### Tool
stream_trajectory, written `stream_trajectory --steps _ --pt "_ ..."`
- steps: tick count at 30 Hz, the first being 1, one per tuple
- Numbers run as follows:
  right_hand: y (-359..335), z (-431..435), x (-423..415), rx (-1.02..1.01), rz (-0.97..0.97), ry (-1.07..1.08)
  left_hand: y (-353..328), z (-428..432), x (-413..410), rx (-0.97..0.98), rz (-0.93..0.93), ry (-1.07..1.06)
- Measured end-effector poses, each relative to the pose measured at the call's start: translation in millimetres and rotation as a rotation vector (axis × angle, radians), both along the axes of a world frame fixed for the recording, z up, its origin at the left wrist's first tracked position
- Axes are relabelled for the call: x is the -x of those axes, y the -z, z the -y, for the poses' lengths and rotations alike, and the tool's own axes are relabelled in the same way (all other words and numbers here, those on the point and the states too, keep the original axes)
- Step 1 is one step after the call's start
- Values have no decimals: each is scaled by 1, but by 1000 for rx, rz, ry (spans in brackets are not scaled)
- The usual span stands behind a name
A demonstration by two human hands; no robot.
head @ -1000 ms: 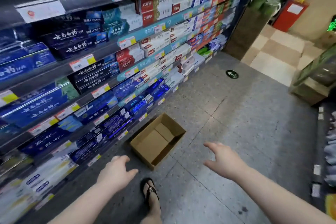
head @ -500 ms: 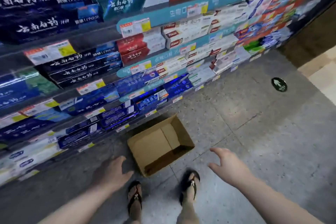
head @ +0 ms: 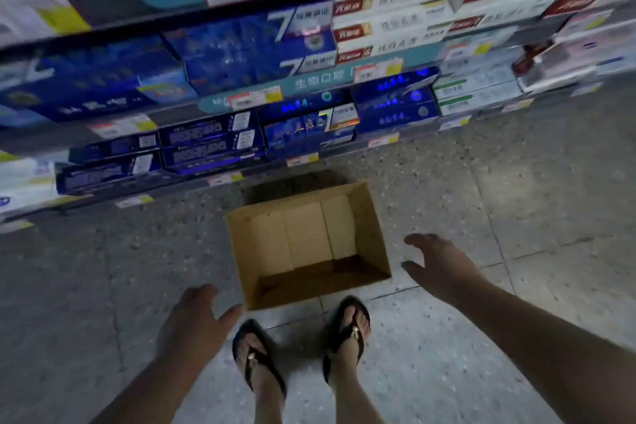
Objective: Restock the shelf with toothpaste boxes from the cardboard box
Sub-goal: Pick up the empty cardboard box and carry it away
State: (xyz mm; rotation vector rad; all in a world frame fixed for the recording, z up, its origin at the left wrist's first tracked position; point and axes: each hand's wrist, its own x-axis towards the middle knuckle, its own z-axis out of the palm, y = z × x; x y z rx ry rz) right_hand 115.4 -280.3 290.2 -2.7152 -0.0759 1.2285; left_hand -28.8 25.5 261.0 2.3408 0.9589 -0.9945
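Note:
An open brown cardboard box sits on the floor just in front of my feet, and only its bare cardboard bottom shows inside. My left hand hovers near its front left corner, fingers spread, holding nothing. My right hand hovers beside its right wall, fingers spread, also holding nothing. Behind the box, shelves carry rows of blue toothpaste boxes low down and white and red toothpaste boxes higher up.
Grey speckled floor tiles spread around the box. My two feet in black sandals stand right at the box's near edge. Price tags line the shelf fronts. The lowest shelf edge is close behind the box.
The view has swung down and closer to the shelf. The box now lies straight ahead of my feet. Both hands have moved in toward its sides.

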Motion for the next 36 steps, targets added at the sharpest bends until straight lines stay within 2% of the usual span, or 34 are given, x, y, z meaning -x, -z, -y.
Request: stream_trajectory --steps 3,7,14,21,29,32,36 --pt "56 -4 -8 -2 -31 -20 40 11 -12 -12 10 23" --pt "128 -9 -11 3 -55 6 108 8 -17 -15 31 -55" --pt "237 7 -16 37 -27 71 214 5 -10 -54 84 -287" --pt "316 25 -16 60 -54 202 296 -3 3 -43 66 -483" --pt "334 17 0 -121 -28 451 315 -3 6 52 190 -636" --pt "309 17 4 -89 6 404 299 -4 14 125 215 -667" --pt "254 16 17 -57 23 433 244 6 30 114 215 -657"
